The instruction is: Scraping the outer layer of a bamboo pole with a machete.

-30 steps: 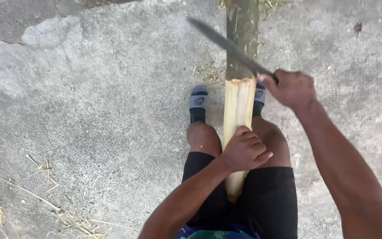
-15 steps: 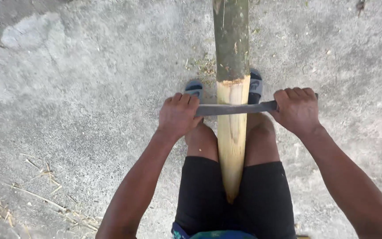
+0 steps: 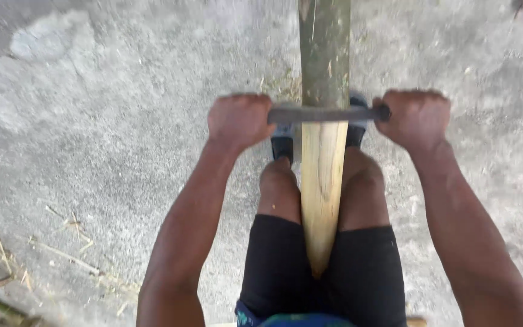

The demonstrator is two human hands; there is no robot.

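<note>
Since half a second ago, both hands have pushed the blade (image 3: 325, 114) farther along the bamboo pole (image 3: 323, 181), away from the body; a second ago the right hand alone held it raised while the left gripped the pole.

Left hand (image 3: 239, 119): fist closed around the blade's tip end, left of the pole. Right hand (image 3: 414, 118): fist closed around the handle end, right of the pole. Blade lies flat across the pole, dark, slightly blurred.

Pole runs lengthwise between the person's knees (image 3: 279, 181), its near end pinched between the thighs against black shorts (image 3: 367, 272). Near side of the blade: pale yellow, bare and smooth, tapering toward the body. Far side of the blade: dull green skin with grey patches, running out of the top edge.

Shoes (image 3: 282, 142) show beside the pole, under the blade, partly hidden by it and the knees.

Ground (image 3: 92, 151): rough grey concrete, outdoors in daylight, a paler patch (image 3: 46, 39) far to the left of the pole. Dry straw and thin sticks (image 3: 7, 266) lie scattered at the lower left, well apart from the pole. Small debris sits on the concrete just left of the pole's green part.
</note>
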